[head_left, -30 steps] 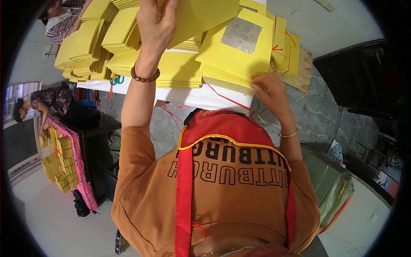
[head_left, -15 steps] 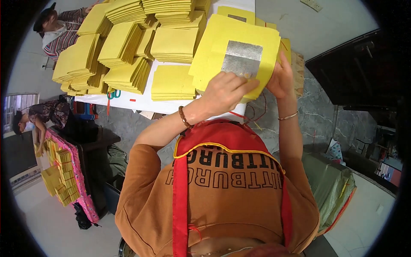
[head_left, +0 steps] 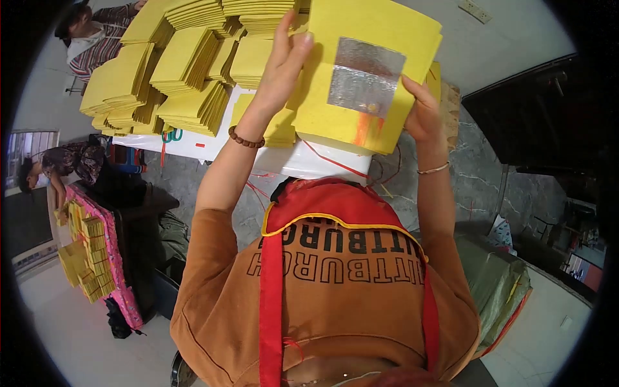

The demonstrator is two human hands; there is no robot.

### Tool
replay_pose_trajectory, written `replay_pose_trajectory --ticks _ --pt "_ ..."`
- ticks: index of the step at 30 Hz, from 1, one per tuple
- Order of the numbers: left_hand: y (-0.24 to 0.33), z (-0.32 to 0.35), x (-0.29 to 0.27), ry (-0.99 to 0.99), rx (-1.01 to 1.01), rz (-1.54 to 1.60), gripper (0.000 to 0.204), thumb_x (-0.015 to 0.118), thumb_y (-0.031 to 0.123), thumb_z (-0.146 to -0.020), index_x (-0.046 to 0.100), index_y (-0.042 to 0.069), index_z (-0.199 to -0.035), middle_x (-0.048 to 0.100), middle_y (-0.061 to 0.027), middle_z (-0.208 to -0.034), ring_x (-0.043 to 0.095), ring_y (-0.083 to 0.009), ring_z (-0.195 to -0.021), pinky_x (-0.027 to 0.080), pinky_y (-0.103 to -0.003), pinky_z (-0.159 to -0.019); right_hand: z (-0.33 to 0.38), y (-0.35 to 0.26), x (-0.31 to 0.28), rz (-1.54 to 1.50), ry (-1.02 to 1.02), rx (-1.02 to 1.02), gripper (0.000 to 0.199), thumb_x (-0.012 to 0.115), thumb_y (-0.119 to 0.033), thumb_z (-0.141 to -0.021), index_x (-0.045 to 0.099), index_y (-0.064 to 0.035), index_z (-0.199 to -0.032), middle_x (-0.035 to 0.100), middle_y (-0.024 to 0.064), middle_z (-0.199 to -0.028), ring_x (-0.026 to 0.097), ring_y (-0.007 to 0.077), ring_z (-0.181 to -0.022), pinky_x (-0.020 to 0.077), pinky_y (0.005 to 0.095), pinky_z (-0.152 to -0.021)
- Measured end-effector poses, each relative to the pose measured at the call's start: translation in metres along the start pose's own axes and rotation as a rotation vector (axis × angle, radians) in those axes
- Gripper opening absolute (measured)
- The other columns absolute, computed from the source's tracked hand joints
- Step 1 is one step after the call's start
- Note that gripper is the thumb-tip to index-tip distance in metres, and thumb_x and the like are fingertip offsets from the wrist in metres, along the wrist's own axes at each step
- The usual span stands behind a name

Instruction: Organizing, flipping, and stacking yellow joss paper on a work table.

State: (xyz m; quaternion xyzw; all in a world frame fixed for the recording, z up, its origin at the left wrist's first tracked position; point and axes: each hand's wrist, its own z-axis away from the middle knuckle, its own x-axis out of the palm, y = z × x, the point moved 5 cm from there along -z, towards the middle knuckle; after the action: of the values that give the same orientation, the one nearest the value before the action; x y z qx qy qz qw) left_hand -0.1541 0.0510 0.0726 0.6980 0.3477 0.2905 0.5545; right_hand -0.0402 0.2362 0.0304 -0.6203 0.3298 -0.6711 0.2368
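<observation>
Above a white table (head_left: pixel 222 148), two bare hands at a yellow sheet with a silver patch

At the far left, a person in a dark patterned top (head_left: pixel 74 158) bends over a second table spread with a pink cloth (head_left: pixel 130 300), where small yellow bundles (head_left: pixel 97 258) are laid out in rows. Above, near the upper left edge, another person in a striped top (head_left: pixel 97 51) is partly in view. Next come thick, fanned yellow stacks (head_left: pixel 187 58) crowding the white table, some resting on others. Scissors with teal handles (head_left: pixel 171 135) lie at the table's front edge, below the stacks.

Right of these, the left hand (head_left: pixel 282 71), with a beaded bracelet (head_left: pixel 246 138) at its wrist, is spread wide, fingers extended and thumb apart, at the left side of the yellow sheet (head_left: pixel 371 29); whether it touches cannot be told. The sheet lies tilted over the table's right part, its silver patch (head_left: pixel 367 71) facing up, with an orange mark (head_left: pixel 369 129) below the patch. The right hand (head_left: pixel 422 116) holds the sheet's right edge, thumb on top and the other fingers mostly hidden. Beyond it are a wooden board (head_left: pixel 450 116) and, lower down, a large green wrapped bundle (head_left: pixel 490 277) on the floor.
</observation>
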Motion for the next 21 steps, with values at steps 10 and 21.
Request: replay_pose_trajectory --ticks 10,21 --pt "-0.004 -0.004 0.015 -0.119 0.238 -0.278 0.064 0.048 0.021 -0.089 0.012 -0.002 -0.137 0.029 -0.0176 -0.137 0.028 -0.022 -0.127 0.024 -0.032 -0.103 0.002 0.014 0.0 0.099 0.138 0.023 0.036 0.06 -0.014 -0.081 0.046 -0.0075 -0.115 0.051 0.0011 -0.105 0.05 0.0118 -0.096 0.0465 0.0286 -0.077" --pt "0.001 -0.008 0.021 -0.102 0.164 0.117 0.059 0.052 0.007 -0.087 0.019 0.003 -0.136 0.038 -0.0111 -0.131 0.04 -0.0167 -0.117 0.034 -0.029 -0.096 0.002 0.004 0.012 0.09 0.089 -0.026 0.041 0.058 -0.013 -0.082 0.043 -0.003 -0.119 0.051 0.0045 -0.11 0.05 0.0138 -0.101 0.0433 0.0285 -0.084"
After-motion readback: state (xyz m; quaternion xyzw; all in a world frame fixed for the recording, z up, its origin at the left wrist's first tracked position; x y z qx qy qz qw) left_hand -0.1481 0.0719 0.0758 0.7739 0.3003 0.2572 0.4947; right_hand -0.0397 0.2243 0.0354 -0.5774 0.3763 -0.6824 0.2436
